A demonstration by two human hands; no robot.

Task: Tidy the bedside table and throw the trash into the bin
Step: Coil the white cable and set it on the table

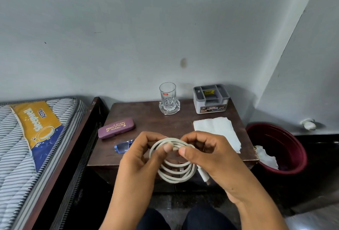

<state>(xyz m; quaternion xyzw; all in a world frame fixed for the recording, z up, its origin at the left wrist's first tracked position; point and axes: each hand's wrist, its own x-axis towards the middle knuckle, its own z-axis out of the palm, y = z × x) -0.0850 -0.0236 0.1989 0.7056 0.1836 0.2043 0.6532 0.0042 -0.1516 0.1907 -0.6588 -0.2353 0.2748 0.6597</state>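
Both hands are holding the white cable coil (176, 174) in the air just before the tabletop (146, 118), at its near edge: left hand (145, 156) fingers (166, 147) curling round the loops, right hand (209, 154) pinching the same bundle beside it (probably keeping loops from springing apart). White paper (216, 130) is lying on the right side, nearest the bin (275, 138), likely trash waiting.

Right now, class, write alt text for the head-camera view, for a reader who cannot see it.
The left hand and right hand pinch a coiled white cable near a bedside table's front edge. On it lie a purple glasses case, blue glasses, a white tissue, a tumbler and a grey organiser; a maroon bin stands to its right.
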